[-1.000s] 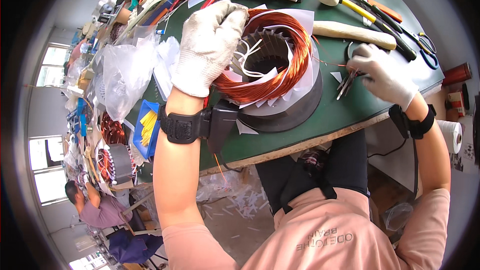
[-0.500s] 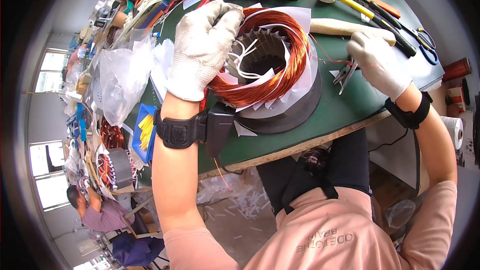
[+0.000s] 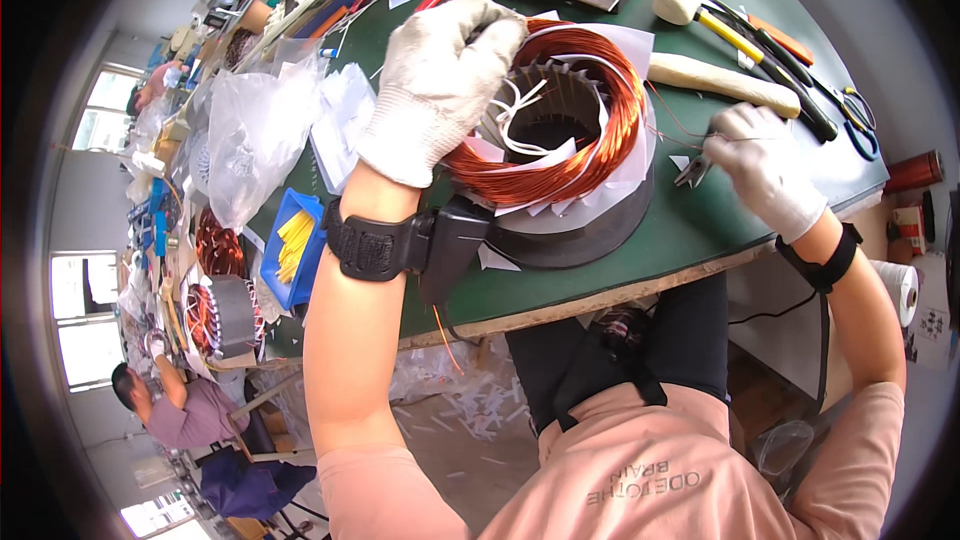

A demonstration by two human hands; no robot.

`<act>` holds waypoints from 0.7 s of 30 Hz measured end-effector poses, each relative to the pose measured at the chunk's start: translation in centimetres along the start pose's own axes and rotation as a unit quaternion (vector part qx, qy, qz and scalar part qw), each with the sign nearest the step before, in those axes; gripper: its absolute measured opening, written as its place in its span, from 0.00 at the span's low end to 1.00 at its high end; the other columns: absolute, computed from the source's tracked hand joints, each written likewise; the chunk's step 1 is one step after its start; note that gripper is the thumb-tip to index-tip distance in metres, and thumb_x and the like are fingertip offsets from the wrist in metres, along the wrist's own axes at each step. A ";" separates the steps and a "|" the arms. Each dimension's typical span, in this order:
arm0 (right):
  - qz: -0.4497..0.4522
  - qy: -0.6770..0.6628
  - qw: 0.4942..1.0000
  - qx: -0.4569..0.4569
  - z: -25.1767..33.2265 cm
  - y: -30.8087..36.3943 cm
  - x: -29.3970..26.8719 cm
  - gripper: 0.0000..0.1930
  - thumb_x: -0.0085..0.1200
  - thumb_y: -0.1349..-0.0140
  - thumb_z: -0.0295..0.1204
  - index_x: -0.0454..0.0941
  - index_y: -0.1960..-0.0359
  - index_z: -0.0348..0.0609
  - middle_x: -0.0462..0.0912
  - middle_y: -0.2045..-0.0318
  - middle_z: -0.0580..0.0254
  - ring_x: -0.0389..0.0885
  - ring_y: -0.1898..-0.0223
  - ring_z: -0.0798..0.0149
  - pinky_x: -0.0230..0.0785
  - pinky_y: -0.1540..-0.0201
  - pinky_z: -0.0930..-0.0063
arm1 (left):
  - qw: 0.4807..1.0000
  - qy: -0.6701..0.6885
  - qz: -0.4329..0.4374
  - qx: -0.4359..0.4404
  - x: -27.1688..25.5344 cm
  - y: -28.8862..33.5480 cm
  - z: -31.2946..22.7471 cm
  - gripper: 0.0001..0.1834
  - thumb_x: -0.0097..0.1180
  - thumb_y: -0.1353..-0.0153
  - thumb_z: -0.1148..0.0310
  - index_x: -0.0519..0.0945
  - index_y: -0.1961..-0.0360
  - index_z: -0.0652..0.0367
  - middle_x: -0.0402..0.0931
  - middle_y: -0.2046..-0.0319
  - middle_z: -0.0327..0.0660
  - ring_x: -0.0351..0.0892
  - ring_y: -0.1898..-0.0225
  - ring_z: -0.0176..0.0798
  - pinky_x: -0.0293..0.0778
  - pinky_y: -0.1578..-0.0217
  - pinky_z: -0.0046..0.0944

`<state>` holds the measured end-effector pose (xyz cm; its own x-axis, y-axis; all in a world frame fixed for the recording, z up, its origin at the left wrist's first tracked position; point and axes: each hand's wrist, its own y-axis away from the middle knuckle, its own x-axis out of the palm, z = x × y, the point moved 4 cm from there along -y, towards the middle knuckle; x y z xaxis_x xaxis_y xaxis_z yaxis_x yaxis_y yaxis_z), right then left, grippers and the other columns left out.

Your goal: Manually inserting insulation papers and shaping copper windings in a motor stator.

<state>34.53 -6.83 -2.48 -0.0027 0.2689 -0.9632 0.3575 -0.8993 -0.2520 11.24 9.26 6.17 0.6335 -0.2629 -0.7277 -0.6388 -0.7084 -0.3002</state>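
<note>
A ring-shaped copper winding (image 3: pixel 628 130) sits on a slotted metal stator core (image 3: pixel 545 80), with white paper sheets around it. My left hand (image 3: pixel 440 90), in a white glove, is closed at the winding's far left side; its fingertips are partly hidden. White sleeved leads (image 3: pixel 520 110) curl inside the ring. From the winding's right side a thin copper wire (image 3: pixel 672 118) runs to my gloved right hand (image 3: pixel 762 165), whose fingers are closed on it and slightly blurred. The metal tip of a plier-like tool (image 3: pixel 692 172) shows just left of that hand; I cannot tell whether the hand holds it.
A black round base (image 3: pixel 600 240) supports the stator. Beyond my right hand lie a wooden stick (image 3: pixel 725 83), a mallet (image 3: pixel 680 2) and scissors (image 3: pixel 858 120). A blue bin (image 3: pixel 283 285) with yellow strips and a plastic bag (image 3: pixel 255 150) are at left. Another person (image 3: pixel 190 410) sits far left.
My right hand has turned and shifted slightly, and less of the plier-like tool shows beside it. My left hand stays at the winding. The whole view has shifted slightly.
</note>
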 end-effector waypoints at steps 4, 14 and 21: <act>-0.071 -0.017 0.979 0.188 -1.7 -1.5 -1.6 0.11 0.59 0.54 0.23 0.77 0.66 0.43 0.74 0.62 0.57 0.73 0.53 0.53 0.67 0.53 0.63 | 1.000 0.023 -0.008 -0.010 -0.1 0.2 0.3 0.13 0.53 0.34 0.66 0.82 0.59 0.65 0.81 0.69 0.37 0.75 0.67 0.27 0.72 0.62 0.30; -0.067 -0.178 0.960 0.206 -2.3 1.8 1.7 0.09 0.55 0.46 0.25 0.76 0.62 0.37 0.77 0.67 0.49 0.78 0.62 0.46 0.71 0.62 0.65 | 0.998 -0.058 -0.033 0.016 -0.2 0.2 -0.6 0.12 0.55 0.36 0.68 0.82 0.58 0.65 0.83 0.67 0.40 0.79 0.64 0.28 0.74 0.60 0.30; -0.348 -0.576 0.643 0.365 -6.9 6.2 -4.2 0.17 0.51 0.34 0.31 0.74 0.49 0.32 0.80 0.64 0.60 0.80 0.62 0.68 0.73 0.57 0.75 | 0.996 -0.088 -0.005 -0.021 -0.1 0.2 -2.1 0.09 0.61 0.46 0.68 0.79 0.72 0.65 0.76 0.79 0.41 0.76 0.77 0.35 0.71 0.72 0.34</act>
<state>43.23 -11.18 0.68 -0.7651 0.6385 0.0832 -0.6381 -0.7345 -0.2308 11.99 7.80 7.54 0.5508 -0.1387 -0.8230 -0.6111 -0.7387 -0.2845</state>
